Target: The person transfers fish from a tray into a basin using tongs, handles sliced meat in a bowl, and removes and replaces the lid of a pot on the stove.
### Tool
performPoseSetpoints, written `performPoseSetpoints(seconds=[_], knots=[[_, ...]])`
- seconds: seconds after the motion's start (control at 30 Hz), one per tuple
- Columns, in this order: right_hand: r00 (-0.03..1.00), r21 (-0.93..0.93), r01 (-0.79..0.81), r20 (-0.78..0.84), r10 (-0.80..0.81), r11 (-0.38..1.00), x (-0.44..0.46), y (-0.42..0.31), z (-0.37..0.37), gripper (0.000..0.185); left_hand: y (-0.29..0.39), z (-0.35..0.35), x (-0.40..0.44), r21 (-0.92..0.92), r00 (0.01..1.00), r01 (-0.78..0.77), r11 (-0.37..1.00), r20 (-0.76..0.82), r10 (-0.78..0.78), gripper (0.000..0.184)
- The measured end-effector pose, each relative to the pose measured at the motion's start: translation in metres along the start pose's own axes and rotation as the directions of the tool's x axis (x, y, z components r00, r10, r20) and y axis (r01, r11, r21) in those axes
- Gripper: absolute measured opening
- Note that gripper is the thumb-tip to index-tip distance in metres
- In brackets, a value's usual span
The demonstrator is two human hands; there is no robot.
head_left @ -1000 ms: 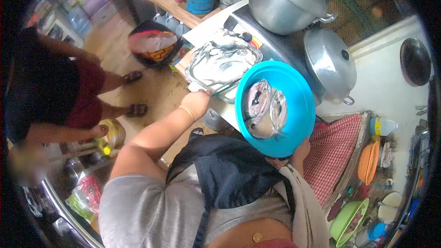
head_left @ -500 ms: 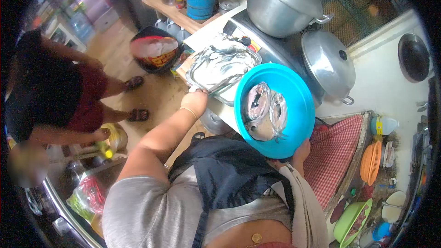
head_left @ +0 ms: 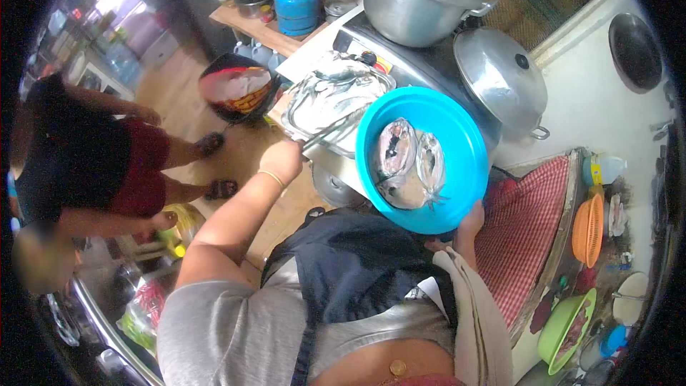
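My left hand (head_left: 281, 162) is closed round the end of long, thin metal tongs (head_left: 334, 131). The tongs reach over the near side of a metal tray (head_left: 286, 123), where several silvery fish (head_left: 336, 93) are piled. With my right hand (head_left: 471, 220) I grip the near right rim of a blue basin (head_left: 463, 193); part of that hand is hidden behind it. Inside the basin, which tilts toward me, lie split-open fish (head_left: 395, 149) in a little murky liquid. The basin is just right of the tray.
Beyond the basin stand a large lidded pot (head_left: 421, 3) and another lidded pot (head_left: 500, 75). A blue gas canister (head_left: 296, 11) sits on a wooden shelf. At left another person (head_left: 78, 150) stands. A red checked cloth (head_left: 525, 236) and a green basin (head_left: 564, 336) are at right.
My left hand has drawn back slightly toward me and left with the tongs. My right hand keeps its grip on the basin. The whole view has shifted a little.
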State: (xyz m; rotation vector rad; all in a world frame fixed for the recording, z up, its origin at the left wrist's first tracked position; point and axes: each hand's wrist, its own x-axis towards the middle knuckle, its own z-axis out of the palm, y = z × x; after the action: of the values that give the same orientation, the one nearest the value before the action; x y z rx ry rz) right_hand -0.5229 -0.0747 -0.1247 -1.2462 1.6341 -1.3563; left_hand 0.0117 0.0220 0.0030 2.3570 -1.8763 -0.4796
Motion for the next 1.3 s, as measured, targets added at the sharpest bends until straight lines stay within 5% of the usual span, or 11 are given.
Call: performPoseSetpoints(seconds=[0.1, 0.2, 0.47, 0.67, 0.9, 1.2, 1.3], knots=[[0.998, -0.202, -0.062, -0.012, 0.061, 0.977, -0.009, -0.026, 0.004, 0.042, -0.019, -0.019, 0.010, 0.003, 0.996, -0.010, 1.000, -0.091, 0.010, 0.016], [0.983, 0.000, -0.165, -0.075, 0.165, 0.986, -0.013, -0.036, 0.014, 0.040, -0.016, -0.072, 0.004, 0.010, 0.984, -0.042, 0.999, -0.170, 0.044, 0.020], [0.996, -0.049, 0.021, -0.088, -0.025, 0.999, 0.004, 0.018, 0.006, 0.037, -0.028, -0.127, 0.038, 0.114, 0.963, -0.036, 0.993, -0.261, 0.065, 0.023], [0.994, -0.004, 0.064, -0.093, -0.064, 0.998, 0.002, 0.029, 0.008, 0.033, -0.035, -0.075, 0.089, 0.310, 0.951, 0.007, 0.951, -0.295, 0.089, 0.019], [0.983, -0.165, -0.019, -0.183, -0.012, 0.986, -0.006, 0.005, 0.010, 0.038, -0.012, -0.065, 0.067, 0.226, 0.987, 0.023, 0.974, -0.163, 0.014, 0.025], [0.985, 0.026, -0.131, -0.108, 0.134, 0.991, -0.017, -0.030, 0.016, 0.040, -0.013, -0.053, 0.055, 0.201, 0.986, 0.095, 0.975, -0.157, -0.064, 0.035], [0.983, -0.066, -0.115, -0.150, 0.104, 0.991, -0.014, -0.019, 0.016, 0.040, -0.012, -0.056, 0.060, 0.207, 0.986, 0.119, 0.971, -0.139, -0.091, 0.037]])
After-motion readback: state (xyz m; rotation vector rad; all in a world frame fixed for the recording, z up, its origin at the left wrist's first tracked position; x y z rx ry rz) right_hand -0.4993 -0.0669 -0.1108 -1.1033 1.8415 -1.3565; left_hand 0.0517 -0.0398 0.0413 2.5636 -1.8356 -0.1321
